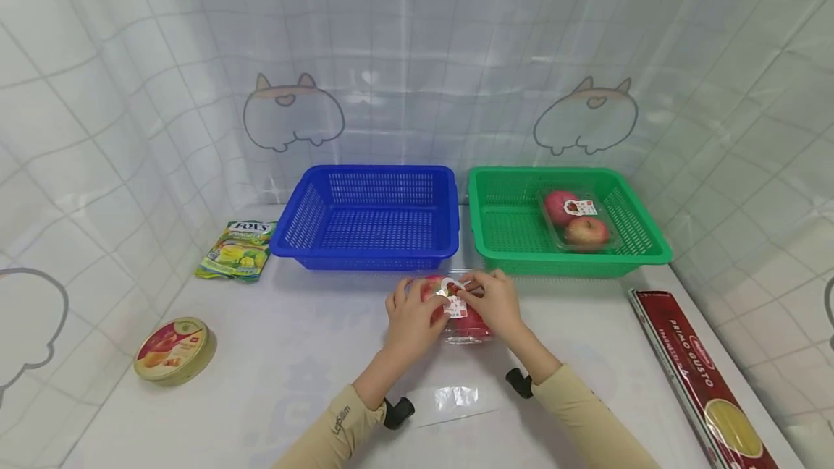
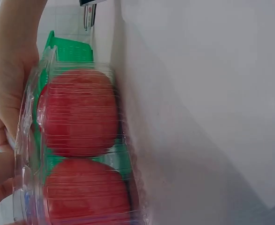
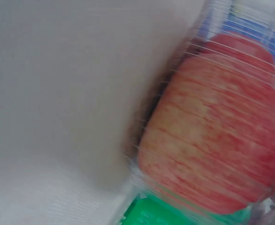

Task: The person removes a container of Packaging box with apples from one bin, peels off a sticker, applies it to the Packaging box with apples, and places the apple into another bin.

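A clear plastic box of red apples [image 1: 470,328] sits on the table in front of the two baskets, a white label [image 1: 455,306] on its lid. My left hand [image 1: 412,317] holds the box from its left, fingers over the edge and thumb at the label. From the right, my right hand [image 1: 495,302] pinches at the label with thumb and index finger. Through the ribbed wall in the left wrist view, two apples [image 2: 81,112] show side by side. One large apple [image 3: 212,136] fills much of the blurred right wrist view.
Behind stand a blue basket [image 1: 365,260] and a green basket [image 1: 515,259] holding another box of apples [image 1: 583,226]. A FOX'S candy bag [image 1: 237,250] and a round tin [image 1: 174,351] lie left. A red spaghetti box [image 1: 700,375] lies along the right edge.
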### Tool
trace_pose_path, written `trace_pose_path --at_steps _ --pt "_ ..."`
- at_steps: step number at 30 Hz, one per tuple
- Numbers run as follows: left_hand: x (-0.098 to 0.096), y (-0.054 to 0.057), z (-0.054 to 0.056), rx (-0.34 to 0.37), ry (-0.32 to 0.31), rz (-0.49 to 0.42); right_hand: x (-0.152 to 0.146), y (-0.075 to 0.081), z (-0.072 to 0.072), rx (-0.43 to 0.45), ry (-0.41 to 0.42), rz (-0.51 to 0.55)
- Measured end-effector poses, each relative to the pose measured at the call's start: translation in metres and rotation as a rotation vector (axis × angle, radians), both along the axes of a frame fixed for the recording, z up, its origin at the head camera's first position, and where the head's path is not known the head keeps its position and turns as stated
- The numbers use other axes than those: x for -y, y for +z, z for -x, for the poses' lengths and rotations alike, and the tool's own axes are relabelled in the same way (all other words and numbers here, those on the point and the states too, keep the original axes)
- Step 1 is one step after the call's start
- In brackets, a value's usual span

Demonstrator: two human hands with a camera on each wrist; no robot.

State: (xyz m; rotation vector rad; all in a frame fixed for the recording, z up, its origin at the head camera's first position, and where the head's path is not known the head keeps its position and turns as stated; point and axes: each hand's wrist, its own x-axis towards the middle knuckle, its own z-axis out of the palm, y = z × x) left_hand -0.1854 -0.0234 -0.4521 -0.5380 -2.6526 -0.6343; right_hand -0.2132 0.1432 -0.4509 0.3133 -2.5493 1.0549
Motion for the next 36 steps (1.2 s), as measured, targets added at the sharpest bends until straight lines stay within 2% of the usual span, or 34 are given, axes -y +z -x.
trace_pose_path --at_steps 4,7,9,13,17,20,26,30,33,36 --pt "0.000 0.000 0.004 0.020 0.002 -0.022 0.001 -0.002 0.003 -0.162 -0.030 -0.171" --pt "0.000 0.003 0.008 0.070 0.007 -0.056 0.001 -0.003 0.004 -0.252 -0.028 -0.232" --pt "0.000 0.005 0.012 0.096 0.010 -0.074 -0.001 -0.003 0.003 -0.265 -0.010 -0.232" --pt "0.001 0.008 0.019 0.127 0.015 -0.065 -0.002 -0.005 -0.002 -0.193 0.012 -0.258" --pt "0.002 0.008 0.025 0.190 0.018 -0.025 -0.003 -0.005 -0.009 -0.080 0.002 -0.261" --pt "0.003 0.009 0.028 0.238 0.015 -0.005 -0.003 -0.004 -0.012 -0.027 -0.008 -0.262" --pt "0.006 0.009 0.030 0.297 0.011 0.017 -0.004 0.001 -0.016 0.044 -0.018 -0.272" --pt "0.009 0.007 0.028 0.316 0.010 0.012 -0.007 0.000 -0.021 0.084 -0.032 -0.258" --pt "0.012 0.004 0.024 0.318 -0.002 -0.011 -0.010 -0.004 -0.025 0.138 -0.021 -0.179" --pt "0.014 0.000 0.022 0.328 -0.009 -0.069 -0.014 -0.007 -0.026 0.222 0.006 -0.007"
